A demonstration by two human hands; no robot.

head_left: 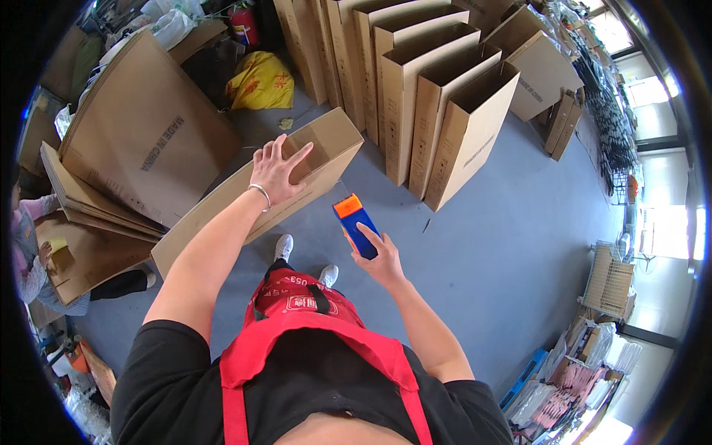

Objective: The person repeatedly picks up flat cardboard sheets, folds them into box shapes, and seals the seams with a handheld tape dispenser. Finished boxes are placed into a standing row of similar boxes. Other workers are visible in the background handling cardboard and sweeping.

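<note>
A long, narrow brown cardboard carton [200,226] stands tilted across in front of me, its upper end open. My left hand [273,174] lies on that open end, fingers spread over the edge and a bracelet at the wrist. To the right of the carton, my right hand [382,259] is wrapped round a blue-and-orange tape dispenser [357,226]. The dispenser's orange end points toward the carton, a short gap away from it. A thin clear strip shows near that end. The underside of the carton is hidden.
Several upright open cartons [475,137] stand in a row ahead. Large flat cardboard sheets [156,126] lean at the left, where another person's hand [46,256] is beside cardboard. A yellow bag [261,81] and a red fire extinguisher [244,26] are behind. Stacked goods [571,382] line the right.
</note>
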